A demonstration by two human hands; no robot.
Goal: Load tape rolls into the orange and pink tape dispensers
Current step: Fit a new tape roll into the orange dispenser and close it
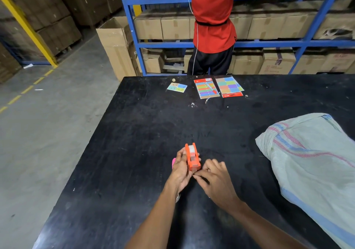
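Observation:
My left hand [180, 169] grips the orange tape dispenser [192, 157] and holds it above the black table [134, 133]. A clear tape roll [191, 149] sits inside the dispenser between its side walls. My right hand [215, 179] has its fingertips pinched together at the dispenser's near end, where the tape comes out. A sliver of the pink dispenser [173, 163] shows just left of my left hand; the rest of it is hidden behind the hand.
A large pale woven sack [315, 162] fills the table's right side. Packs of coloured sticky notes [206, 88] and a small card [177, 87] lie near the far edge. A person in a red shirt [213, 18] stands behind the table at blue shelves of cartons.

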